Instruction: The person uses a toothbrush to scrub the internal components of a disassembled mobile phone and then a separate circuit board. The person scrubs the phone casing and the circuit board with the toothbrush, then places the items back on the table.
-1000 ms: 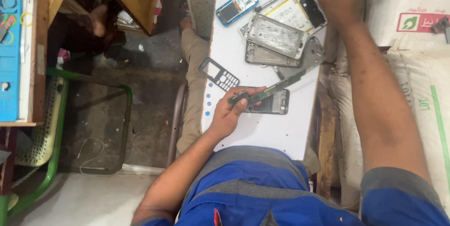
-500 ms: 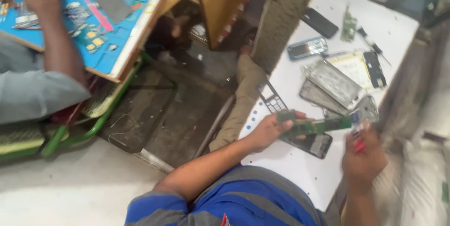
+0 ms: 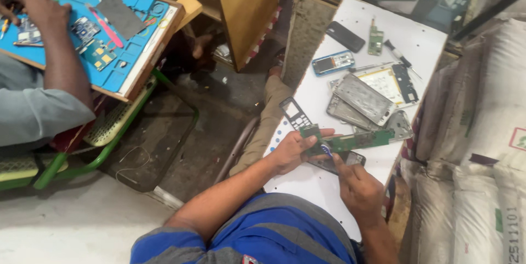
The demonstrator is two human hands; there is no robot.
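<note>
My left hand [image 3: 292,149] pins the left end of a long green circuit board [image 3: 356,140] against the white table [image 3: 422,42]. My right hand [image 3: 356,186] grips a small blue-tipped tool [image 3: 326,150], and its tip touches the board close to my left fingers. A dark phone body [image 3: 348,160] lies under the board. A black keypad frame [image 3: 295,113] rests just beyond my left hand.
Farther up the table lie metal phone frames [image 3: 364,98], a blue phone [image 3: 332,62], a black phone [image 3: 345,36] and a small green board [image 3: 375,40]. Stacked sacks [image 3: 482,132] stand on the right. At left a co-worker's arm [image 3: 60,67] rests on a blue repair mat [image 3: 118,39].
My right hand came back from the far end of the table with the tool and now meets the board. My left hand stayed on the board. The view swung left.
</note>
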